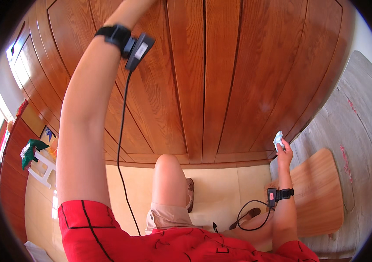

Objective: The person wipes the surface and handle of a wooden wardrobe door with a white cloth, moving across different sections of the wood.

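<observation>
A tall wooden wardrobe (189,82) with reddish-brown grained door panels fills the view before me. My left arm reaches up along it, and my left hand is out of view beyond the top edge. A strap with a small black device (140,50) sits on my left wrist, its cable hanging down. At the lower right of the doors, my right hand (284,154) grips a crumpled, pale blue-white cloth or tissue (278,140). That hand is near the wardrobe's lower corner; whether it touches the wood cannot be told. A second strapped device (271,197) is on my right wrist.
A light wooden board or seat (320,196) lies at my right, beside a grey, marked surface (366,137). To the left, a white plastic stool or frame (43,172) stands near a green fabric item (32,152). Black cables loop near my body and over the beige floor (218,183).
</observation>
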Demonstrator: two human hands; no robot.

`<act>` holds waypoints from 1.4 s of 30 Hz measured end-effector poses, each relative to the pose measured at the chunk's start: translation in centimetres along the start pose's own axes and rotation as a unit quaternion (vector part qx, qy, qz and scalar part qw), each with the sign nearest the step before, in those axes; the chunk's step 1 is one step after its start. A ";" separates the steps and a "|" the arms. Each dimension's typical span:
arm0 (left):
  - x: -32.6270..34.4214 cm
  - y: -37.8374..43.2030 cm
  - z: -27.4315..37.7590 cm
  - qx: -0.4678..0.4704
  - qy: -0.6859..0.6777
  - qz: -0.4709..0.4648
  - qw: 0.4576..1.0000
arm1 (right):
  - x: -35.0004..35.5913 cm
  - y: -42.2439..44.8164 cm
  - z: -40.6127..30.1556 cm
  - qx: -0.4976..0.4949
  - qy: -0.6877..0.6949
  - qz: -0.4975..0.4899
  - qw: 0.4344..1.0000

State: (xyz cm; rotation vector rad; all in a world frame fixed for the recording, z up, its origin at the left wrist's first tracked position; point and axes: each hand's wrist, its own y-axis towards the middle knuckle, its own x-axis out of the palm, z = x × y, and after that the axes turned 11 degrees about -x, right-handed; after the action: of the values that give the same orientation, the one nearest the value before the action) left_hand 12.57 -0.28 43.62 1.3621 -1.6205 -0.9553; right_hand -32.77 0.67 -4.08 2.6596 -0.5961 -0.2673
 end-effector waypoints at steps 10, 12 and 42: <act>-2.6 -19.7 9.6 -0.119 -0.032 -0.109 0.986 | 0.7 -0.3 -0.4 -0.026 0.049 -0.009 0.998; -5.6 -24.4 11.5 -0.083 -0.101 -0.195 0.972 | 0.6 -0.4 -0.4 -0.023 0.045 -0.010 0.999; 8.5 -1.8 20.0 0.128 -0.071 -0.095 0.985 | -2.9 -0.3 1.7 -0.059 0.042 0.052 0.996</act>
State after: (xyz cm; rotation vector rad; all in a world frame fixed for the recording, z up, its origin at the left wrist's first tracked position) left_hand -5.91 -7.86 34.96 1.6800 -1.7918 -0.9991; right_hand -35.73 1.61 -5.45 2.5035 -0.6689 -0.1558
